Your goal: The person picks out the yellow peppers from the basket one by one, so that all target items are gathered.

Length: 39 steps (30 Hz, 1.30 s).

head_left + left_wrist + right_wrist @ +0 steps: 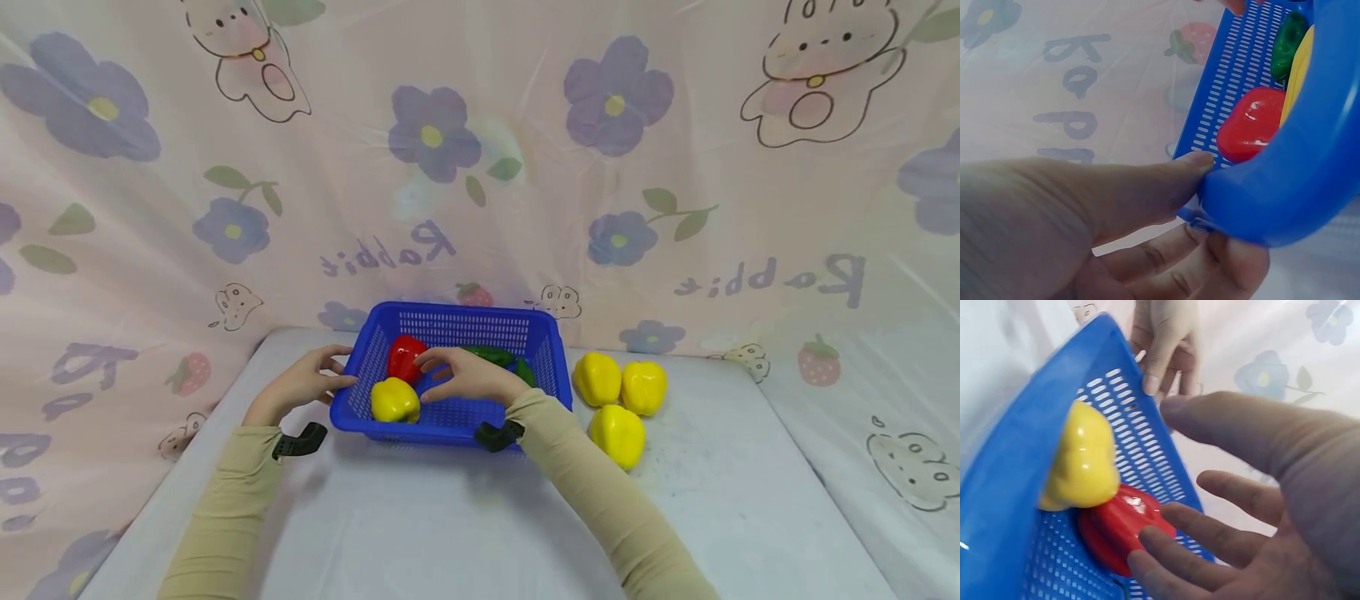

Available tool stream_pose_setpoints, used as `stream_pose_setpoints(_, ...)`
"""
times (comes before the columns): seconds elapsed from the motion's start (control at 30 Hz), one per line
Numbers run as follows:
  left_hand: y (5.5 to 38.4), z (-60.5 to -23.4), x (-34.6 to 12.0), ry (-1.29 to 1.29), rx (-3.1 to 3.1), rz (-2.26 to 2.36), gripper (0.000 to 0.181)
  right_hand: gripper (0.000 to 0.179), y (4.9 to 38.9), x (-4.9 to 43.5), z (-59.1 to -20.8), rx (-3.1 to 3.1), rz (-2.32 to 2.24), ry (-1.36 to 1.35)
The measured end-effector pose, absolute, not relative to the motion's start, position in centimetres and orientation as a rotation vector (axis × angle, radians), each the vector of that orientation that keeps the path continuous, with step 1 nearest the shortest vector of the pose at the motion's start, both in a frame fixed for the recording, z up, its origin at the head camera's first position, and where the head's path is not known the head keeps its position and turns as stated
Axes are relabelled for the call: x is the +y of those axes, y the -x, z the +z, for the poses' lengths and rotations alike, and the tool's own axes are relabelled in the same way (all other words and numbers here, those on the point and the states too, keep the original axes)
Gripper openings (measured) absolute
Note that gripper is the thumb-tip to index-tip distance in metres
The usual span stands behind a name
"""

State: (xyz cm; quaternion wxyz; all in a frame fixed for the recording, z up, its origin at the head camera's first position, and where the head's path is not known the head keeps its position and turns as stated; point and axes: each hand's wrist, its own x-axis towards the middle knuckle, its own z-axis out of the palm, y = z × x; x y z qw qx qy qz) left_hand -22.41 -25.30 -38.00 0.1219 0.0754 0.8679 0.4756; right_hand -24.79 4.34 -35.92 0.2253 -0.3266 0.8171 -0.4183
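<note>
A blue plastic basket (442,432) holds a red bell pepper (403,357), a yellow bell pepper (394,402) and dark green vegetables (487,355), partly hidden by my right hand. At the basket's left end, my left hand (302,387) grips the rim; in the left wrist view its thumb (1147,190) lies over the edge with the fingers below. My right hand (478,377) hovers over the basket, just right of the red and yellow peppers. The right wrist view shows its fingers (1210,534) spread and loosely bent, with nothing held.
Three yellow bell peppers (619,436) stand in a group on the white-covered table (720,500), to the right of the basket. A pale curtain (517,242) printed with flowers and rabbits hangs behind the table. Each wrist carries a black mount (300,440).
</note>
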Motion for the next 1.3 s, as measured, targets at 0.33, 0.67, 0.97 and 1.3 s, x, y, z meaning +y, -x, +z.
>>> stream_pose_setpoints(0.33,22.3,-37.9,-25.4,-0.220,2.524,1.396,0.064,0.058,24.7,2.2,-37.5,2.282,-1.100,0.865)
stream_pose_setpoints(0.67,22.3,-37.8,-25.3,-0.218,2.522,1.398,0.063,0.057,24.6,0.9,-37.6,2.347,-0.993,0.875)
stream_pose_setpoints(0.97,22.1,-37.7,-25.1,-0.201,2.531,1.386,0.063,0.040,24.7,0.3,-37.7,2.275,-1.007,0.970)
stream_pose_setpoints(1.3,22.1,-37.8,-25.2,-0.213,2.522,1.407,0.064,0.037,24.9,0.6,-37.6,2.307,-0.845,0.908)
